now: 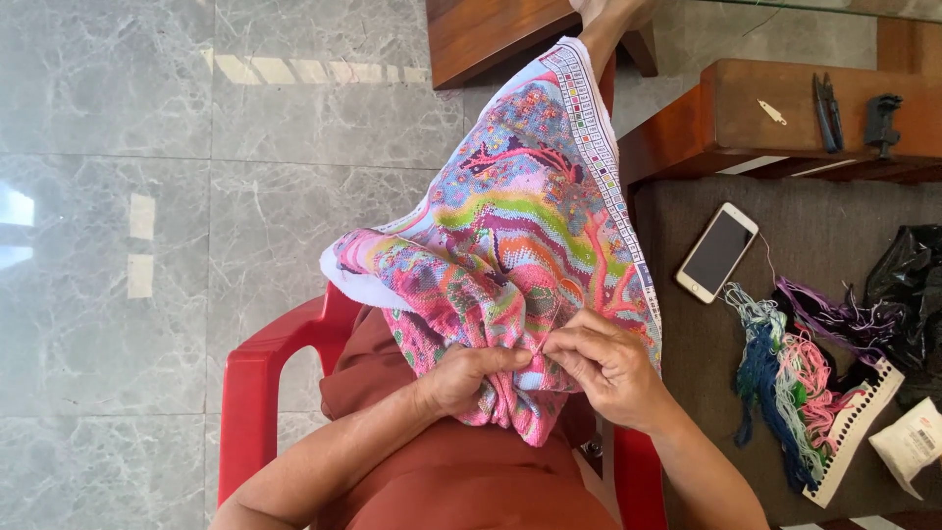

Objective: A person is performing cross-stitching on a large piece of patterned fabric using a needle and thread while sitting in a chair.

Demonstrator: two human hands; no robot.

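Embroidery cloth (510, 226) on lap, largely stitched in colour; left hand (461, 378) bunches its lower fold with fingers curled shut, right hand (608, 368) at 3 o'clock pinches needle with fingertips pressed together; thread skeins (785, 393) lie farther right on table (834, 226).

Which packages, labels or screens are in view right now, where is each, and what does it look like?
Phone: on the dark seat right of the embroidered cloth, slim rectangle, pale edge, dark blank screen.
White packet: far right edge, beside the thread bundle, small pillow shape with a printed label.
Black plastic bag: right edge, crumpled, glossy.
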